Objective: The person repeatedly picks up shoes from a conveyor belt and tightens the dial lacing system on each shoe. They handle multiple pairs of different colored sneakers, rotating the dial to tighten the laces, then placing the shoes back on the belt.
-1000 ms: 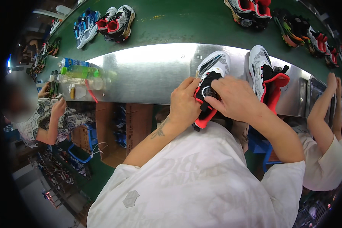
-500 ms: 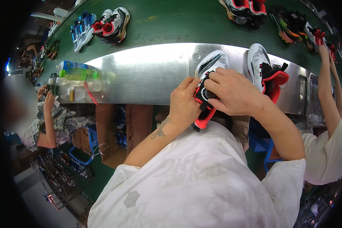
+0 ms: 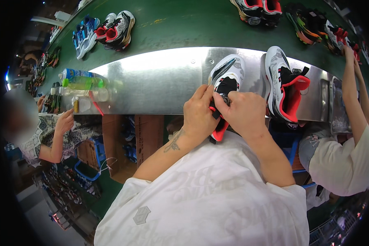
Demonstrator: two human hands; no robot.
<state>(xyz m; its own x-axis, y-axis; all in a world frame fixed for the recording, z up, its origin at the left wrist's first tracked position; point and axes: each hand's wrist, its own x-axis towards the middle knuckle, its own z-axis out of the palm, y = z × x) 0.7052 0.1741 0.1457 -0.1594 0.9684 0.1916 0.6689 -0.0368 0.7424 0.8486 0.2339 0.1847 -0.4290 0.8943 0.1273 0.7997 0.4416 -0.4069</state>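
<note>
A white and black sneaker (image 3: 234, 67) with a red lining lies on the steel table edge in front of me, toe pointing away. My left hand (image 3: 198, 112) is closed on the left side of its collar. My right hand (image 3: 244, 110) is curled over the right side, thumb and fingers closed at the shoe's black upper. Both hands cover much of the collar, so the exact part pinched is hidden. To the right stands a matching sneaker (image 3: 277, 64), toe away, red opening facing me, untouched.
Several bottles (image 3: 83, 83) lie at the left of the steel surface (image 3: 160, 82). Pairs of sneakers (image 3: 122, 26) ride on the green belt (image 3: 184, 24) behind. A cardboard box (image 3: 151, 139) sits under the edge. Co-workers are at both sides; one's hand (image 3: 64, 122) is near the bottles.
My right hand has turned and shifted down along the shoe, uncovering its black tongue area. Shoes on the belt have slid slightly left. The left co-worker's hand has come closer to the bottles.
</note>
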